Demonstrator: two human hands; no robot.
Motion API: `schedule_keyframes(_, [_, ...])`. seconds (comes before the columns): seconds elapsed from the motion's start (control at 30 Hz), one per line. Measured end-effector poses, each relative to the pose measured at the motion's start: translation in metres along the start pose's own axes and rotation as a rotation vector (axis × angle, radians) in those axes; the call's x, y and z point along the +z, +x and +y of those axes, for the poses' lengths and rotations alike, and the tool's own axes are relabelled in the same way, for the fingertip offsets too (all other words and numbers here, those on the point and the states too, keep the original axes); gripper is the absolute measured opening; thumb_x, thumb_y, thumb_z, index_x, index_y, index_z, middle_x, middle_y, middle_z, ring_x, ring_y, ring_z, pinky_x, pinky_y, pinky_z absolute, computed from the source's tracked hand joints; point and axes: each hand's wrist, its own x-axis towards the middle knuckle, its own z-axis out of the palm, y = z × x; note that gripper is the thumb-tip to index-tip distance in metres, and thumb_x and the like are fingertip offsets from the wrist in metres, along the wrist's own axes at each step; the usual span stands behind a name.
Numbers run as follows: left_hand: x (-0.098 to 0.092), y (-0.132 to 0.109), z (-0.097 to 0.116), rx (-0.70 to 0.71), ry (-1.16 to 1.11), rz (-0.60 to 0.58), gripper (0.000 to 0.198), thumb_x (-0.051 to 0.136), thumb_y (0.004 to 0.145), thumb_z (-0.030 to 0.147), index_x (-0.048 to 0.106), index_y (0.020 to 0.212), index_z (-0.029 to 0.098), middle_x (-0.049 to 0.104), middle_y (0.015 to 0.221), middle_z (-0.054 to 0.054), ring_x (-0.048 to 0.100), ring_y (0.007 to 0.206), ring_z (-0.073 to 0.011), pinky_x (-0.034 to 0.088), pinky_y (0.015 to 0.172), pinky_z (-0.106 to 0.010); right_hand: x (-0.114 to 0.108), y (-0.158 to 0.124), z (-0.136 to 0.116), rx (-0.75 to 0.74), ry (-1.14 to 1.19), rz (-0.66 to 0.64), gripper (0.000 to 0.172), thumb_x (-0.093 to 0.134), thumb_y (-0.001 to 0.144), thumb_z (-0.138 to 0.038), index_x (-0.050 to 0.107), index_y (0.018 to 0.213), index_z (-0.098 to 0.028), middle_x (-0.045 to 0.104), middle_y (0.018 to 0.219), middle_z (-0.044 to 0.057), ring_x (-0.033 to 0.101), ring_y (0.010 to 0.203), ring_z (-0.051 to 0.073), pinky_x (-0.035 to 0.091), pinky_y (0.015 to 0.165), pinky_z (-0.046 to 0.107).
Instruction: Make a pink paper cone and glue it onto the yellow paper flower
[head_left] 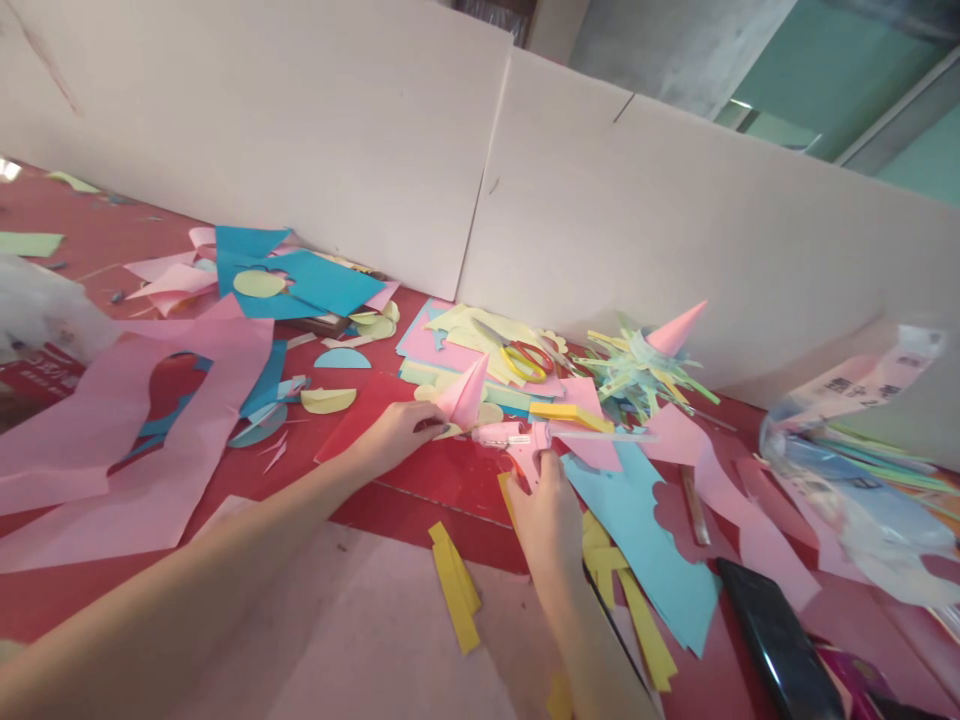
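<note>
My right hand [547, 515] is wrapped round the handle of a pink hot glue gun [521, 438]. Its nozzle points left, close to the base of a pink paper cone [465, 395], and a clear glue stick [615, 435] sticks out of its back. My left hand [401, 432] pinches the cone low on its left side, where a pale yellow paper edge also shows by the fingertips. Below them lies a shiny red sheet [442, 490]. Whether the nozzle touches the paper, I cannot tell.
Yellow-handled scissors [525, 358] rest on stacked paper behind the cone. A fringed paper piece with a pink cone [645, 360] stands by the white board [675, 220]. Blue paper [645, 540], yellow strips [454, 590], pink offcuts [195, 430] and a black phone [780, 640] lie around.
</note>
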Motion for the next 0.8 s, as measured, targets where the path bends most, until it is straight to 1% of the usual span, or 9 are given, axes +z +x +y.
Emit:
schedule_keyframes(0.17, [0.0004, 0.0008, -0.0026, -0.003, -0.024, -0.013, 0.025, 0.05, 0.085, 0.034, 0.069, 0.09, 0.02, 0.073, 0.091, -0.004, 0.066, 0.084, -0.0181, 0.05, 0.075, -0.025, 0.0013, 0.0003, 0.0016, -0.014, -0.018, -0.003, 0.026, 0.053, 0.077, -0.032, 0.053, 0.1, -0.018, 0.064, 0.102, 0.01, 0.062, 0.087, 0.024, 0.04, 0.061, 0.029])
schedule_keyframes(0.47, [0.0014, 0.0005, -0.0036, -0.007, -0.026, 0.0, 0.025, 0.051, 0.084, 0.035, 0.07, 0.09, 0.021, 0.073, 0.092, -0.003, 0.066, 0.084, -0.0175, 0.05, 0.076, -0.025, 0.0031, 0.0006, 0.0066, -0.04, -0.016, 0.059, 0.028, 0.051, 0.077, -0.033, 0.055, 0.102, -0.02, 0.065, 0.098, 0.009, 0.062, 0.083, 0.023, 0.039, 0.059, 0.028])
schedule_keyframes(0.63, [0.001, 0.0005, -0.002, 0.001, -0.017, -0.002, 0.024, 0.05, 0.084, 0.033, 0.07, 0.09, 0.02, 0.073, 0.091, -0.003, 0.066, 0.082, -0.0168, 0.05, 0.076, -0.025, -0.0007, 0.0012, 0.0048, -0.003, -0.036, 0.028, 0.028, 0.051, 0.078, -0.032, 0.055, 0.103, -0.018, 0.065, 0.101, 0.01, 0.063, 0.088, 0.024, 0.039, 0.061, 0.029])
schedule_keyframes(0.8, [0.0008, 0.0001, 0.0013, -0.021, -0.038, -0.008, 0.023, 0.052, 0.082, 0.033, 0.069, 0.09, 0.02, 0.073, 0.09, -0.003, 0.065, 0.078, -0.016, 0.051, 0.073, -0.024, -0.004, 0.0031, 0.0022, 0.053, -0.023, 0.0, 0.027, 0.054, 0.077, -0.035, 0.055, 0.099, -0.019, 0.066, 0.097, 0.01, 0.063, 0.083, 0.025, 0.038, 0.06, 0.029])
